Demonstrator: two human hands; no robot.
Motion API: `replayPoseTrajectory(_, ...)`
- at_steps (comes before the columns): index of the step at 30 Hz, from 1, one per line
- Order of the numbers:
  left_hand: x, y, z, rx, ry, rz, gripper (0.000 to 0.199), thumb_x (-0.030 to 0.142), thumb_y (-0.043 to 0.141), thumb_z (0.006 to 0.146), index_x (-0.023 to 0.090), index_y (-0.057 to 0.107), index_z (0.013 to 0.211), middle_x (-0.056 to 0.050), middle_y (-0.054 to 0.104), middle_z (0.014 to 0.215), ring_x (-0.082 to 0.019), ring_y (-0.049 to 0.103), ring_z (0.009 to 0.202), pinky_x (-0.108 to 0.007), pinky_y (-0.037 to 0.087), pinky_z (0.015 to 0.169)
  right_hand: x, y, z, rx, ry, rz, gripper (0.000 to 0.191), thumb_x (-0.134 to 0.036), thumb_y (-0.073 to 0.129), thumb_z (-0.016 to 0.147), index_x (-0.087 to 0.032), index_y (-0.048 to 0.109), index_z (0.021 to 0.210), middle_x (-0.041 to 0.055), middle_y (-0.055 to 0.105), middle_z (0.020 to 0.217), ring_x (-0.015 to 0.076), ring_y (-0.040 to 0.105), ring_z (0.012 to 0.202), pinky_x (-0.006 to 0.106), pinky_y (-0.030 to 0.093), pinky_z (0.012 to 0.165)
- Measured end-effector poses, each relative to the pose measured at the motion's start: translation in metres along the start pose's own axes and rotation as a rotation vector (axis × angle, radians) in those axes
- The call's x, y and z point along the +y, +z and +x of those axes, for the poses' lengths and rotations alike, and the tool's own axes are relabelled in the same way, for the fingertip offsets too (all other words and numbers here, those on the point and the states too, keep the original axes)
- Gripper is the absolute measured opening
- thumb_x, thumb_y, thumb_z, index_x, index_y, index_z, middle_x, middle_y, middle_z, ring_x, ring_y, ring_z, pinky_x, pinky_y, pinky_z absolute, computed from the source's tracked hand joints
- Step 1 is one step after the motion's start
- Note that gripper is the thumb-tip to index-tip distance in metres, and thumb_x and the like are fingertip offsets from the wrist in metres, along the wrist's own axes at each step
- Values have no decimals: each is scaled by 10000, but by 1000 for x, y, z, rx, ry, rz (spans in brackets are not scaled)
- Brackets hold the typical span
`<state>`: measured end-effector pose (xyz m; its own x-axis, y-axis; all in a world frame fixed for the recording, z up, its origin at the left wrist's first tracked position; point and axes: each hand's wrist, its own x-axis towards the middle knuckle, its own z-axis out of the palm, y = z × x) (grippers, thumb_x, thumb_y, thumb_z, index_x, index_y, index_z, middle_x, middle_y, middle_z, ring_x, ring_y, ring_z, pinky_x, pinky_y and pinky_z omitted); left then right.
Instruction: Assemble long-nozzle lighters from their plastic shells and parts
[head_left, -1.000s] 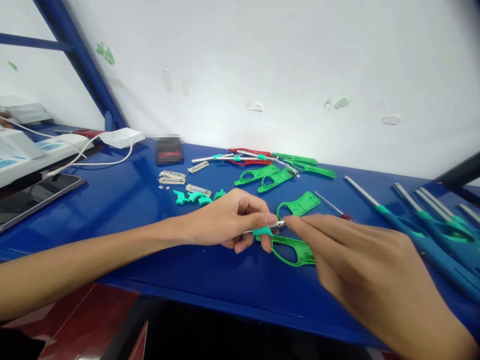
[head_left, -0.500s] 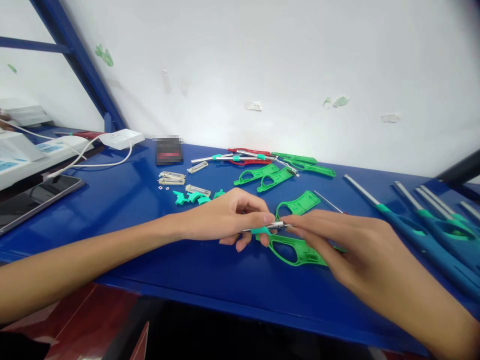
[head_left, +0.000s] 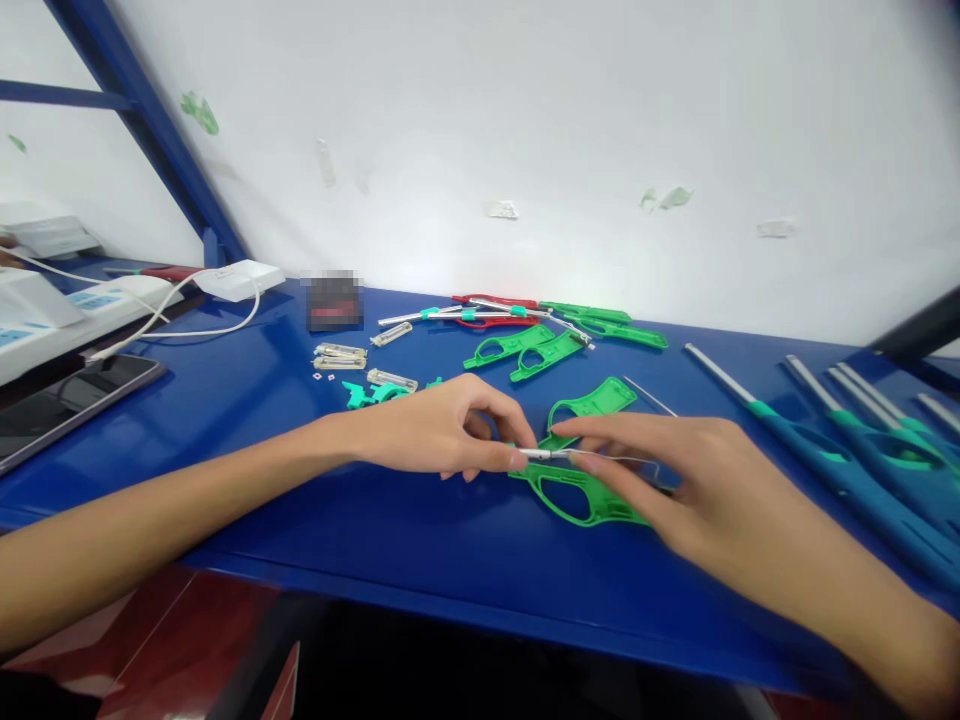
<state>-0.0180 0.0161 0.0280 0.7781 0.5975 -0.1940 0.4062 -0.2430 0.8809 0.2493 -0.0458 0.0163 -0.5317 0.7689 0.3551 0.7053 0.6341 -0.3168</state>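
My left hand [head_left: 480, 430] is closed, thumb and fingers pinching a slim silver metal tube [head_left: 535, 455] with its end pointing right; most of the tube is hidden by the fingers. A thin pale wire [head_left: 622, 459] trails from that end. At the wire, my right hand [head_left: 660, 470] has its thumb and a finger closed, with the index finger raised a little apart. Beneath both hands lie two green plastic handle shells, one behind [head_left: 600, 400] and one in front [head_left: 581, 500]. Several teal plastic pieces [head_left: 358, 394] lie beyond my left forearm.
Clear small tanks [head_left: 340, 362] and a blurred dark box [head_left: 334, 302] stand at back left. Silver tubes [head_left: 427, 316], red shells [head_left: 495, 322] and green shells [head_left: 551, 354] lie farther back. Blue-handled lighters [head_left: 825, 460] lie right; a phone [head_left: 75, 405] and white cable [head_left: 259, 300] left.
The left fingers have shifted their grip on the tube, and its teal piece is no longer visible. My right fingers have spread slightly, and more of the wire shows.
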Motion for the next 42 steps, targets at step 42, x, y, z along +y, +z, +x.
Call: replayPoseTrajectory(42,2,0,1,105,-18,226,160,339,722,952,188,696,1001,22,664,805,-123,586,676,-247,445,591,-3,6,2,-75,46,32,175,-335,585,1076,-368,730,1167,-82,790,1062,136,736,904,267,540,790)
